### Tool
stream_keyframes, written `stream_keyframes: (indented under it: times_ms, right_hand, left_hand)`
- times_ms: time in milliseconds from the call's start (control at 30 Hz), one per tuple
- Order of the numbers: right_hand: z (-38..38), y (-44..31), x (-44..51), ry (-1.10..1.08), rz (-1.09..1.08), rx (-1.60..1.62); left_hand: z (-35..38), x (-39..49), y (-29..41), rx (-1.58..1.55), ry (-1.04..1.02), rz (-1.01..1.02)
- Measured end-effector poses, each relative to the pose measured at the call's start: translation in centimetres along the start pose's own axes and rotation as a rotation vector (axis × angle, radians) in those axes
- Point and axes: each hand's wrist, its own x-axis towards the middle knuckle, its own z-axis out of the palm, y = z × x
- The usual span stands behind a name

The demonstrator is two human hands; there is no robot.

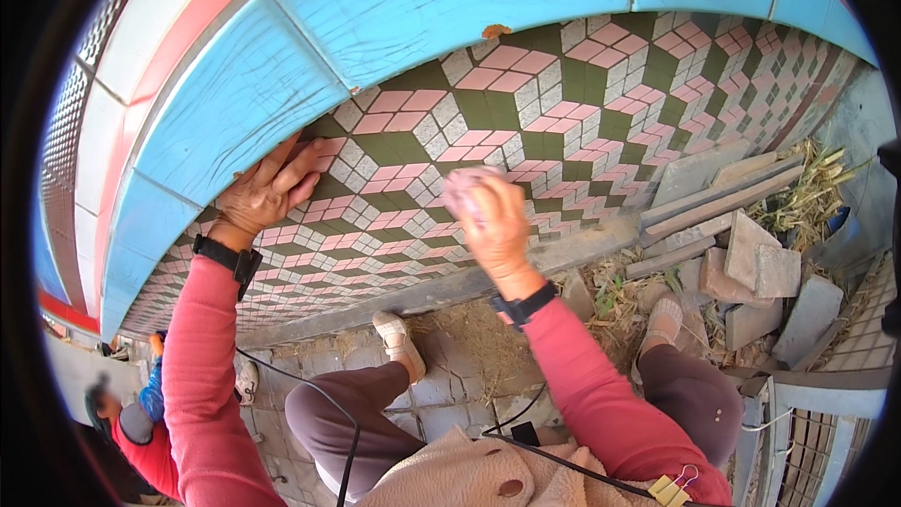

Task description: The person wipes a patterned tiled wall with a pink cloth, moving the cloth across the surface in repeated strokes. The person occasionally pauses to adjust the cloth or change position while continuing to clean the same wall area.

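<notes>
My right hand is closed around a crumpled pinkish cloth, which sits against the tiled wall or just off it; blur hides which. Pink, white and dark green diamond tiles cover this wall in a cube-like pattern. Over to the left, my left hand holds nothing. Its fingers are spread and rest by the tiles, close under the blue tiled ledge, and some fingertips are hidden there. Dark bands circle both wrists.
Broken slabs and dry straw lie at the wall's foot on the right, beside a metal-framed grid. A black cable crosses my lap. Another person in red is at lower left. Paving lies underfoot.
</notes>
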Motion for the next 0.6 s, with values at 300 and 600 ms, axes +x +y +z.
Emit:
stream_keyframes:
  times_ms: [300,600]
  right_hand:
    - [-3.4,12.8,-4.2,0.306,0.633,0.029]
    - [-1.5,-4.2,0.4,-0.146,0.165,0.442]
  left_hand:
    - [0.2,-0.4,-0.1,-0.035,0.008,-0.021]
    - [0.6,-0.9,-0.2,-0.05,-0.05,-0.002]
